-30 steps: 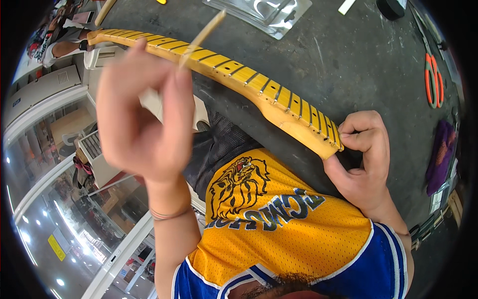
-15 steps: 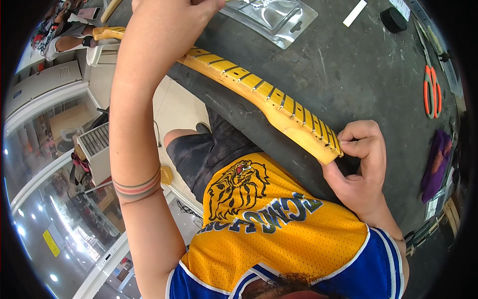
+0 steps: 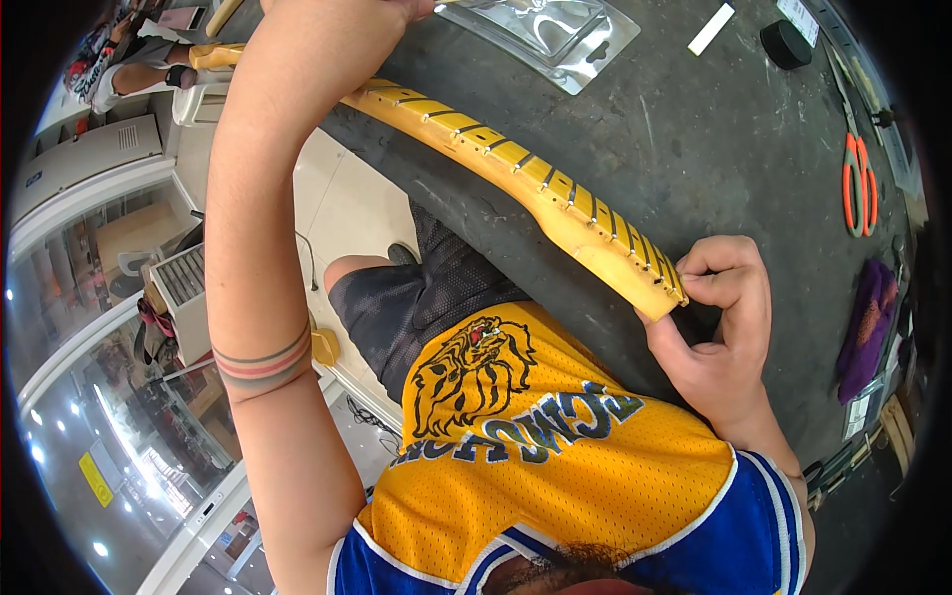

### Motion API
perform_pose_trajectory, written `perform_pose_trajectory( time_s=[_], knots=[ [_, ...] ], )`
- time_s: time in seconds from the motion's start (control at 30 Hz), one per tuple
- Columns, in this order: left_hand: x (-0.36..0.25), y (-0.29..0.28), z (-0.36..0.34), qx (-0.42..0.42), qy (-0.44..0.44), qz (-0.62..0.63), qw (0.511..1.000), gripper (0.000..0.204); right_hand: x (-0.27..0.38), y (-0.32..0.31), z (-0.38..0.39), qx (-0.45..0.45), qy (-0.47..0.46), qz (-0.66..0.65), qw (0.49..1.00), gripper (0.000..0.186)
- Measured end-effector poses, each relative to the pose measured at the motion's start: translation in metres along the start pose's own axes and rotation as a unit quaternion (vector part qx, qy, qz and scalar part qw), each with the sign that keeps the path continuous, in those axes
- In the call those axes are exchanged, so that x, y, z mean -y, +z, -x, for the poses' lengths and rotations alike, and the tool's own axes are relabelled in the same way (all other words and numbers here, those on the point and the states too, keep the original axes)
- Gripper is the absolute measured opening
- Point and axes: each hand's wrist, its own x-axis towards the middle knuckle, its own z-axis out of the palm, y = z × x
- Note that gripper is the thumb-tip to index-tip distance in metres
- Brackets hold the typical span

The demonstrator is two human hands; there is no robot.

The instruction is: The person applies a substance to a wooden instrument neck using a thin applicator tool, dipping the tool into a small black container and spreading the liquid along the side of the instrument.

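Observation:
A yellow maple guitar neck (image 3: 570, 213), with dark fret slots and metal fret ends along its fingerboard, slants from the upper left down to the right. My right hand (image 3: 719, 317) pinches its heel end, the thumb underneath and the curled fingers at the top edge. My left hand (image 3: 337, 35) is up over the neck's far part, and its wrist hides a stretch of it. The left fingers look drawn together beside a clear plastic blister pack (image 3: 565, 45); the top edge of the picture cuts them off, so what they hold is hidden.
On the dark workbench (image 3: 754, 169) are a white strip (image 3: 711, 30), a round black object (image 3: 786, 45), orange-handled scissors (image 3: 859, 183) and a purple cloth (image 3: 868, 317). Another person (image 3: 139, 77) sits at the far left. A glass cabinet (image 3: 109, 446) stands on the left.
My left hand and forearm have shifted slightly left, uncovering a bit more of the fingerboard. The neck's heel and my right hand have barely moved.

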Motion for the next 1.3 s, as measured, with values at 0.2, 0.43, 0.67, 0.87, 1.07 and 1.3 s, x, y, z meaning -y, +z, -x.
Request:
perform_pose_trajectory(
  time_s=[0.2, 0.43, 0.67, 0.87, 1.07, 1.3],
  knots=[
    [-0.009, -0.002, 0.008, -0.012, 0.017, -0.036, 0.999, 0.019, 0.000, 0.000, -0.001, 0.002, -0.002, 0.005, 1.000, 0.046],
    [0.017, 0.006, 0.034, -0.125, -0.005, 0.153, 0.980, 0.010, -0.002, 0.001, 0.001, 0.000, 0.004, -0.003, 1.000, 0.047],
    [0.011, 0.050, 0.097, -0.275, 0.187, 0.323, 0.886, 0.006, -0.002, 0.000, 0.002, -0.001, 0.013, -0.011, 1.000, 0.047],
    [-0.020, 0.087, 0.143, -0.282, 0.167, 0.408, 0.852, 0.024, -0.002, 0.000, 0.001, 0.001, 0.013, -0.012, 1.000, 0.047],
    [-0.035, 0.094, 0.159, -0.242, 0.166, 0.393, 0.871, 0.023, 0.000, -0.003, -0.002, 0.026, -0.012, -0.002, 1.000, 0.048],
    [-0.039, 0.098, 0.159, -0.243, 0.174, 0.381, 0.875, 0.030, -0.002, -0.001, 0.002, 0.006, 0.007, -0.010, 1.000, 0.048]
  ],
)
